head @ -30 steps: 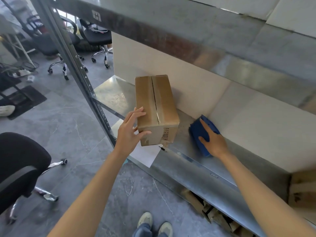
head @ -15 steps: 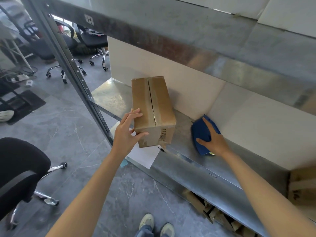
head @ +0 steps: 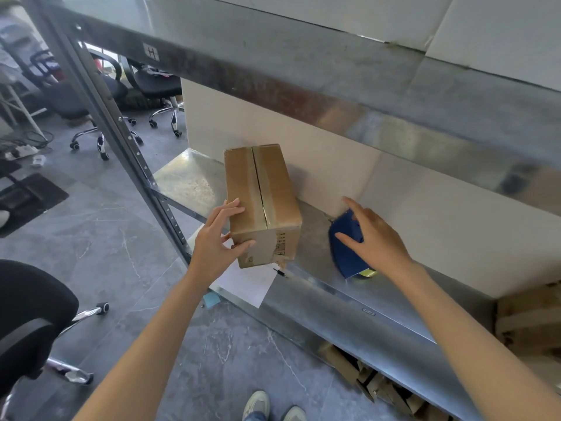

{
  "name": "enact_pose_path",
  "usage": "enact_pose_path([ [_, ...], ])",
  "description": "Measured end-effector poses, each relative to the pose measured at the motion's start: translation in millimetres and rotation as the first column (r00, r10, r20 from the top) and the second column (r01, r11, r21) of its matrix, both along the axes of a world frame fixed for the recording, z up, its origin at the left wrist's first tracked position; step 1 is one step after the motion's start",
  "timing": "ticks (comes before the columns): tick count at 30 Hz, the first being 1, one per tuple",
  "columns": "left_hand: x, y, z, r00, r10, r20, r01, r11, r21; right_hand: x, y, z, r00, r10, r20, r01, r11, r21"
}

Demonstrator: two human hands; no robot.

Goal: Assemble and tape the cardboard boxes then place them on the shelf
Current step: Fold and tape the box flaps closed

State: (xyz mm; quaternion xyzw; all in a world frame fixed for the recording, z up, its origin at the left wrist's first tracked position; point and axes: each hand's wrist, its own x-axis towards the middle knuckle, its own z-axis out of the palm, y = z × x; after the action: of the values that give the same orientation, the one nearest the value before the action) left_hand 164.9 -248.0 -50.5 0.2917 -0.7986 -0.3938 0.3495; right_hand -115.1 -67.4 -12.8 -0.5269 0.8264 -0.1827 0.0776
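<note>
A taped brown cardboard box point(head: 264, 189) stands on the metal shelf point(head: 364, 296), its near end at the shelf's front edge. My left hand point(head: 218, 238) touches its near left corner, with straight fingers along the left side and the thumb on the front face. A blue tape dispenser point(head: 346, 256) lies on the shelf to the right of the box, near the back wall. My right hand point(head: 373, 238) hovers just over the dispenser with its fingers spread, holding nothing.
A white paper sheet point(head: 249, 284) sticks out under the box over the shelf edge. The upper shelf beam point(head: 303, 86) hangs overhead, with the upright post point(head: 121, 141) at left. Another cardboard box point(head: 528, 320) sits far right, flattened cardboard point(head: 364, 378) below. A black chair point(head: 30, 314) is near left.
My right hand has lifted off the blue tape dispenser and spread its fingers. My left hand stays at the box corner, fingers straighter.
</note>
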Motion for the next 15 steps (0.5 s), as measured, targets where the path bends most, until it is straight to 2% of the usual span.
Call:
enact_pose_path([
  [4,6.1,-7.3,5.9,0.997,-0.065,0.033,0.067,0.996,-0.051,33.1,-31.5,18.2,0.967,0.254,0.020,-0.248,0.956,-0.157],
  [8,11.5,-15.2,11.3,0.993,-0.091,0.079,0.094,0.995,-0.040,56.3,-61.0,17.6,0.912,0.410,-0.013,-0.409,0.904,-0.126],
  [11,13.9,-20.2,13.6,0.988,-0.114,0.104,0.119,0.992,-0.038,56.8,-69.4,10.3,0.911,0.412,-0.028,-0.411,0.897,-0.164],
  [15,12.4,-23.4,13.3,0.985,-0.119,0.124,0.129,0.989,-0.075,50.9,-74.2,6.3,0.916,0.399,0.052,-0.378,0.897,-0.229],
])
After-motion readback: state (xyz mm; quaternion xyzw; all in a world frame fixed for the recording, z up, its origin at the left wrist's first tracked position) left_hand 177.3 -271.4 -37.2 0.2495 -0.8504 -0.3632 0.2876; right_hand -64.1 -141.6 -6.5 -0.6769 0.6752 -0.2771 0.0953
